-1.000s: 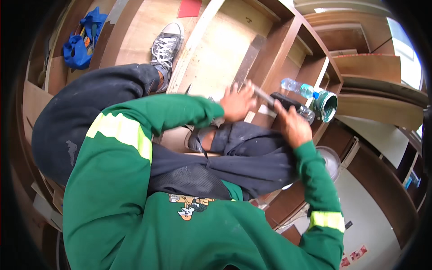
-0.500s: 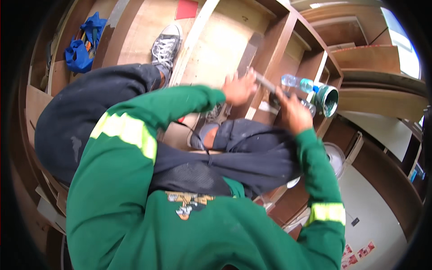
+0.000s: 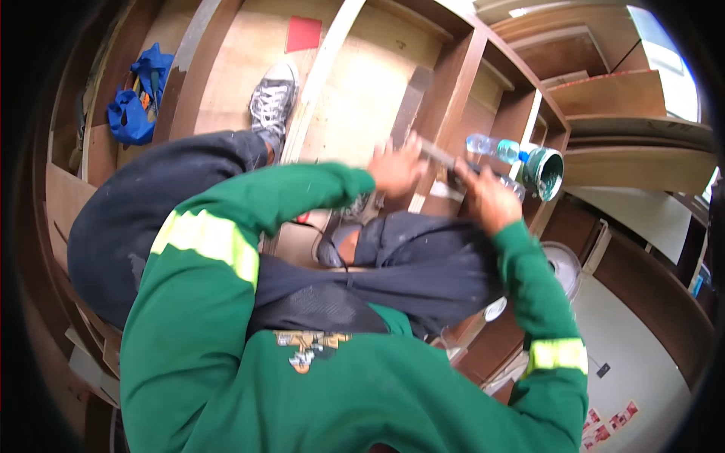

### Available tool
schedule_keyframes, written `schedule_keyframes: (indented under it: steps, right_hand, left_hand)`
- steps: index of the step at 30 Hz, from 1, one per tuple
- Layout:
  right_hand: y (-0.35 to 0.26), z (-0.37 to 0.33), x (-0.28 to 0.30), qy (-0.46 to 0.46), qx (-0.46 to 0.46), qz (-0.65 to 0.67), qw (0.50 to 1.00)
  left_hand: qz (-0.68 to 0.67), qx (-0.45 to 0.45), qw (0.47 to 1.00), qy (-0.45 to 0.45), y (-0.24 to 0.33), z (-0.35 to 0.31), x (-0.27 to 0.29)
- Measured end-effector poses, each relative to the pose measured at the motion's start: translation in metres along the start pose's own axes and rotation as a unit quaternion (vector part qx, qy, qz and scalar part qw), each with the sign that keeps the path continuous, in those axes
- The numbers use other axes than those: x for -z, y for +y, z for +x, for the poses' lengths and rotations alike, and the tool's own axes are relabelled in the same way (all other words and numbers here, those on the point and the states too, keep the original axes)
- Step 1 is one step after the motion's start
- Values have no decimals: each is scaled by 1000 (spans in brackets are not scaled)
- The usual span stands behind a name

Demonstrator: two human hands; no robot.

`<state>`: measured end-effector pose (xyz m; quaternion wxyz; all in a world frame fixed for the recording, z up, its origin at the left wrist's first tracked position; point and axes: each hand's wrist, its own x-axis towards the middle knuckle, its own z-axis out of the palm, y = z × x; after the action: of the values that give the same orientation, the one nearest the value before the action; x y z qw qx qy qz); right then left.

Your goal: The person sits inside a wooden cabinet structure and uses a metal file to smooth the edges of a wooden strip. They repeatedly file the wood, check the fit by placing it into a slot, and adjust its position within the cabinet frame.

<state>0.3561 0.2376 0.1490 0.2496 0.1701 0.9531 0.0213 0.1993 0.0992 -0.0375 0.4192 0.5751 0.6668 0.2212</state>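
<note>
My right hand (image 3: pixel 492 198) is closed around a long, flat, greyish tool (image 3: pixel 436 154). Its strip-like end points up and left; motion blur hides its exact kind. Beside the tool's far end is my left hand (image 3: pixel 399 167), fingers stretched and apart, close to or touching the tip. Both hands are over a brown wooden frame (image 3: pixel 445 94) with pale panels between its members. Just right of my right hand, a green-smeared paint tub (image 3: pixel 544 174) lies with its mouth facing right. Next to it is a clear plastic bottle (image 3: pixel 491 146) with a blue cap.
A blue cloth bag (image 3: pixel 140 106) holding tools lies in a left compartment. A red square (image 3: pixel 303 34) sits on the far panel. My sneaker (image 3: pixel 273 102) rests on the frame. Wooden boards (image 3: pixel 612 98) are stacked at the far right, and a round container (image 3: pixel 560 268) stands beside my right sleeve.
The view has shifted slightly, so the scene sits a little lower and further left. Both hands keep near the flat tool, blurred by small movement.
</note>
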Motion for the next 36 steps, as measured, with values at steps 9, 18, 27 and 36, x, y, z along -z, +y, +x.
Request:
schedule_keyframes:
  steps: [9,18,27,36]
  right_hand:
    - [5,27,23,-56,-46,-4,997]
    - [44,81,20,2,-47,-10,999]
    - [110,94,54,238,-170,171,941]
    - [-17,-20,-8,343,-259,726,536]
  left_hand:
    - [27,46,999,-7,0,32,38]
    - [-12,87,996,16,0,68,72]
    - [-227,79,939,247,19,150,64]
    - [-190,122,918,326,-45,172,69]
